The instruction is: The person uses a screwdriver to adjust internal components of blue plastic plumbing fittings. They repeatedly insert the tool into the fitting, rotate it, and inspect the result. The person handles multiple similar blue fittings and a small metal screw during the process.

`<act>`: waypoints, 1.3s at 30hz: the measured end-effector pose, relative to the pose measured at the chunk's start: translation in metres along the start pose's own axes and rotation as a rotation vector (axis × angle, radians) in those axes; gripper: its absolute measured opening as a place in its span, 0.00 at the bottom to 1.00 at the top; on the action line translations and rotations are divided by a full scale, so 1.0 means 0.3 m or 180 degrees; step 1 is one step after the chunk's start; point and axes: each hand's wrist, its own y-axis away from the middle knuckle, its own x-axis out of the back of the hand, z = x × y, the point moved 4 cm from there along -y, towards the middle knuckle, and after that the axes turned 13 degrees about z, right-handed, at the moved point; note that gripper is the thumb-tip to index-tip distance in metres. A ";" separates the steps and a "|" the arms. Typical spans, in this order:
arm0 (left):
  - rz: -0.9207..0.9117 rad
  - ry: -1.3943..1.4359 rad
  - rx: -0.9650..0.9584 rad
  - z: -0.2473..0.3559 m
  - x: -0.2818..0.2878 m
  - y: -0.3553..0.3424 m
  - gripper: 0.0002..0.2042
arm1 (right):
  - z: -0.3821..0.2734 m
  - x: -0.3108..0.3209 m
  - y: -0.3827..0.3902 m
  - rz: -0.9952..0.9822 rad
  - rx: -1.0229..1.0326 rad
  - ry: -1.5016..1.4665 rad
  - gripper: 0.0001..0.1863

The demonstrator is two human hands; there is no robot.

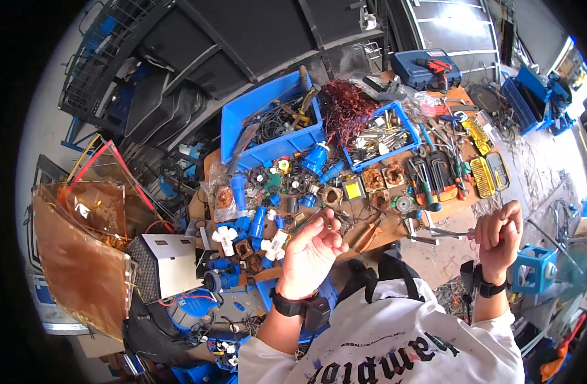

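My left hand [308, 259] is raised palm up over the table's near edge. Its fingers are curled in toward the thumb, around something too small to make out. Off to the right, past the table edge, my right hand [498, 238] is closed. A thin dark rod with a pinkish end [470, 236] reaches leftward from its fingers; its exact kind cannot be told. Orange-handled pliers [367, 237] lie on the wood just right of my left hand. White plastic fittings [275, 244] and blue plastic pipe fittings [257, 222] lie to that hand's left.
A wooden table [456, 203] carries a blue bin [239, 144] of cables, a smaller blue tray [352, 160] of metal parts, red wire [346, 105], a yellow bit case [482, 178] and several hand tools. A red drill [439, 72] rests on a blue case [408, 69]. Brown panels [82, 256] stand left.
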 end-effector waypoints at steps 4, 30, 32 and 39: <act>-0.0063 0.0348 0.0358 -0.055 -0.063 -0.068 0.12 | -0.020 0.080 -0.059 0.0191 0.0042 0.0007 0.14; 0.0232 -0.3824 -0.3416 -0.122 -0.400 -0.308 0.10 | 0.028 0.381 -0.281 0.0899 -0.0090 -0.0118 0.12; 0.0223 -0.3895 -0.3408 -0.130 -0.399 -0.329 0.10 | 0.028 0.392 -0.285 0.0910 -0.0083 -0.0116 0.12; 0.0517 -0.3131 -0.1479 -0.206 -0.264 -0.535 0.11 | 0.022 0.449 -0.276 0.1054 -0.0117 -0.0103 0.11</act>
